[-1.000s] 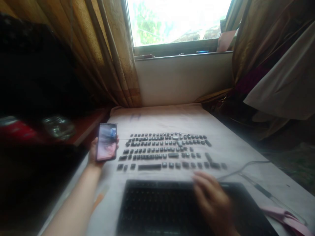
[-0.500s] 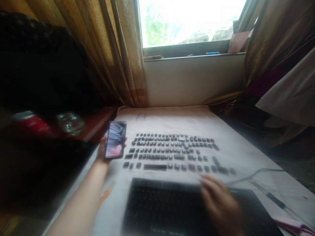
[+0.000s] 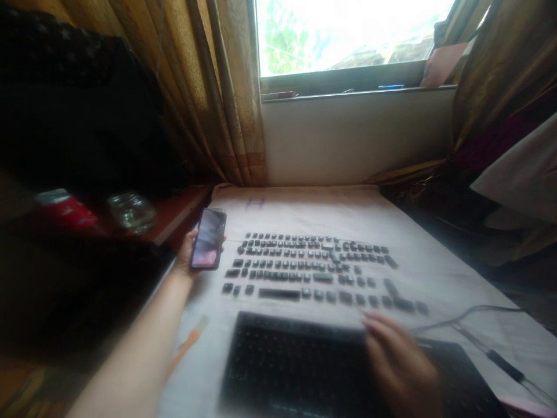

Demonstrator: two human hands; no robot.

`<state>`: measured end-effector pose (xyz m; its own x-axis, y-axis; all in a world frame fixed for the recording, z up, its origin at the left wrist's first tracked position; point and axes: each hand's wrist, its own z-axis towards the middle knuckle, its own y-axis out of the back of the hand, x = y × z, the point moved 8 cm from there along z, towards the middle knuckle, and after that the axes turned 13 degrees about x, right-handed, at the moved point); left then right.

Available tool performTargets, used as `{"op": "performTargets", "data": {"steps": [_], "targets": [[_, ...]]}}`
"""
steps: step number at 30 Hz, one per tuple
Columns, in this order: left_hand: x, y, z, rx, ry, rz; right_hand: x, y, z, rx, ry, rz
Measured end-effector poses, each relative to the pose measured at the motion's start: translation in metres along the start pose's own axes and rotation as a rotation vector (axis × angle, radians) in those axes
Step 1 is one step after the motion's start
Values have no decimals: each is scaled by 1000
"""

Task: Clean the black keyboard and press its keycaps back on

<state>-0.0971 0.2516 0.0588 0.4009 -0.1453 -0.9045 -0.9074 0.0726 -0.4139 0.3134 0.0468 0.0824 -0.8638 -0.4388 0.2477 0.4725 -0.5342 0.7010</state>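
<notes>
A phone [image 3: 209, 239] with its screen lit is held upright in my left hand [image 3: 188, 251], whose fingertips wrap its right edge. Low in the view, my right hand [image 3: 402, 363] hovers over or rests on the right part of a black keyboard base [image 3: 300, 366]; its fingers are blurred and bunched, and what they hold, if anything, cannot be made out. Beyond the base, loose black keycaps [image 3: 285, 265] lie in several rows on a pale cloth. A long spacebar key [image 3: 279, 294] sits in the nearest row.
The pale cloth [image 3: 322, 212] covers the table. An orange-handled brush [image 3: 187, 346] lies at the left. A cable [image 3: 470, 313] and a dark-handled tool [image 3: 505, 366] are at the right. A glass jar [image 3: 133, 213] and a red container [image 3: 67, 210] stand on a side shelf.
The camera view has shifted slightly, so the table things appear a little further right. The phone tilts slightly more. My right hand stays over the keyboard base.
</notes>
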Motion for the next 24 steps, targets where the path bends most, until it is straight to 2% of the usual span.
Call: {"op": "performTargets", "data": {"steps": [6,10,13,17,24], "targets": [[5,20,19,-143,122,349,2,1,2,15,-5,5],[4,23,32,-230,120,665,2,1,2,30,-12,-12],[2,20,39,-297,113,924,2,0,2,38,-10,-14],[2,11,42,-327,136,1218,2,1,3,35,-18,-14],[5,-1,31,-359,159,1567,4,2,5,31,-14,-26]]}}
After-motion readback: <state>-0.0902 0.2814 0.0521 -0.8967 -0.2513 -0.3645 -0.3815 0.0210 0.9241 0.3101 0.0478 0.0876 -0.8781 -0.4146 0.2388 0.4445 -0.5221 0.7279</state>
